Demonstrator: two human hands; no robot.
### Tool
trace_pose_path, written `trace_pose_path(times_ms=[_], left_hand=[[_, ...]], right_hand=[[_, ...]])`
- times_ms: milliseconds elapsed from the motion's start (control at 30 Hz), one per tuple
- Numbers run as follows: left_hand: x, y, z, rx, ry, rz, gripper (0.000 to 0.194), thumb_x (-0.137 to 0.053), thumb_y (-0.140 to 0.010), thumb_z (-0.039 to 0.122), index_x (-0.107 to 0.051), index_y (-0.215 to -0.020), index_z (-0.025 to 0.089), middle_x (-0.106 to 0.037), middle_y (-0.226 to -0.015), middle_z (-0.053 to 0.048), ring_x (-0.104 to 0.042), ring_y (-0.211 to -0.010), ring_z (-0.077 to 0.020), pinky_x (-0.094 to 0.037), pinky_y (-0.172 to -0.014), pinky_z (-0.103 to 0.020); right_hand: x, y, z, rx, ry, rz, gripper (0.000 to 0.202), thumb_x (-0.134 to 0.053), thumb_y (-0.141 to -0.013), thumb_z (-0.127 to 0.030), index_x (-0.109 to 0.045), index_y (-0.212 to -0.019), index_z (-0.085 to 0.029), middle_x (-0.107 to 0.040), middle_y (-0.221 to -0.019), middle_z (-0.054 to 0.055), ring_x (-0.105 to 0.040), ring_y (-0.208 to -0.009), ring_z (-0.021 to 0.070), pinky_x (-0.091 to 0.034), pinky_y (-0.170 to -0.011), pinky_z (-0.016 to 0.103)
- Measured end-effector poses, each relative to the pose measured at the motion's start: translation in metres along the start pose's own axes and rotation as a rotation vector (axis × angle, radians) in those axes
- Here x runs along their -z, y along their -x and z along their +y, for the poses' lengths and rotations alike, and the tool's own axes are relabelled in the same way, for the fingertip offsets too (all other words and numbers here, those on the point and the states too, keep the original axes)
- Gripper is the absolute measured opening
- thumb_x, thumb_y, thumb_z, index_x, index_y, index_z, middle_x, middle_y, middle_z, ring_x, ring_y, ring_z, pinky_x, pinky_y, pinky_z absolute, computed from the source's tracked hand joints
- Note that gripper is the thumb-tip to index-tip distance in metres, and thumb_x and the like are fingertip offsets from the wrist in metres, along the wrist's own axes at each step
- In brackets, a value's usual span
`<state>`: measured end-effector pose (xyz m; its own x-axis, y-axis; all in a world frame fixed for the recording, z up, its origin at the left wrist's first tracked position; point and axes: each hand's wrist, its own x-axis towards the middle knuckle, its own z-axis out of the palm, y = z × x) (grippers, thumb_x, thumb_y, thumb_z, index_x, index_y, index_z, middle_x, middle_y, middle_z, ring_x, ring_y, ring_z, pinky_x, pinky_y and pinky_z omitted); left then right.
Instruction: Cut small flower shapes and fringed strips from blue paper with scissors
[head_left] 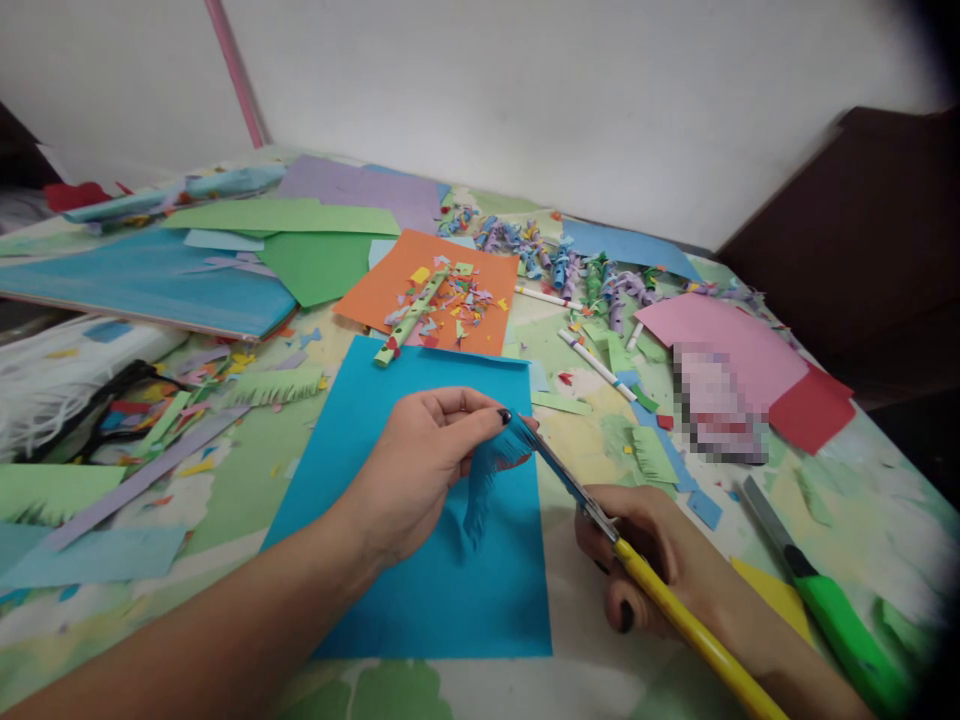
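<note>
My left hand (pixel 427 465) pinches a blue paper strip (pixel 484 490) between thumb and fingers. One edge of the strip is cut into a fine fringe, and it hangs curled downward. In my right hand (pixel 649 550) is a pair of scissors (pixel 697 630) with yellow handles, seen nearly edge-on. Their blade tips reach up to the strip beside my left fingertips; whether the blades are apart cannot be made out. Under my left hand lies a blue paper sheet (pixel 360 600) on the table.
An orange sheet (pixel 495 260) behind holds confetti scraps and a green paper roll (pixel 412 318). A green-handled cutter (pixel 832 610) lies at right, near pink paper (pixel 735 340). Curled fringed rolls (pixel 559 262) line the back. Fringed green strips (pixel 277 387) and scraps cover the left.
</note>
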<state>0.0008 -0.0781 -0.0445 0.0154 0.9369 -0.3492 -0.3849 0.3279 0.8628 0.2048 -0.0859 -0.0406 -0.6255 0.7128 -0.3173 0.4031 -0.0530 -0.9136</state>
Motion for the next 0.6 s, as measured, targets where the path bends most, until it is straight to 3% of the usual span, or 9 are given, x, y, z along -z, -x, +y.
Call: trace_pose_path(times_ms=[200, 400, 600], left_hand=[[0.0016, -0.001, -0.0018, -0.009, -0.008, 0.005, 0.009, -0.065, -0.072, 0.021, -0.06, -0.069, 0.015, -0.063, -0.064, -0.002, -0.054, -0.056, -0.0113, -0.046, -0.061, -0.028], [0.0006, -0.0026, -0.0021, -0.02, 0.011, -0.018, 0.009, -0.065, -0.073, 0.021, -0.059, -0.07, 0.014, -0.068, -0.072, -0.006, -0.054, -0.06, -0.0113, -0.034, -0.047, -0.022], [0.0013, -0.0028, -0.0023, -0.023, 0.003, -0.019, 0.009, -0.065, -0.073, 0.022, -0.059, -0.07, 0.015, -0.069, -0.073, -0.006, -0.052, -0.057, -0.0108, -0.03, -0.045, -0.022]], right_hand=[[-0.0002, 0.001, 0.0026, -0.005, -0.008, 0.003, 0.04, -0.069, -0.067, -0.041, -0.036, -0.062, -0.021, -0.025, -0.055, -0.008, -0.02, -0.052, 0.0097, -0.015, -0.043, 0.024], [-0.0006, 0.0016, 0.0021, -0.032, -0.003, -0.001, 0.04, -0.07, -0.067, -0.042, -0.035, -0.062, -0.021, -0.026, -0.056, -0.007, -0.02, -0.054, 0.0106, -0.016, -0.043, 0.024], [0.0001, 0.0011, 0.0026, -0.003, 0.008, 0.013, 0.043, -0.069, -0.068, -0.046, -0.035, -0.062, -0.021, -0.026, -0.056, -0.007, -0.02, -0.053, 0.0108, -0.016, -0.043, 0.025]])
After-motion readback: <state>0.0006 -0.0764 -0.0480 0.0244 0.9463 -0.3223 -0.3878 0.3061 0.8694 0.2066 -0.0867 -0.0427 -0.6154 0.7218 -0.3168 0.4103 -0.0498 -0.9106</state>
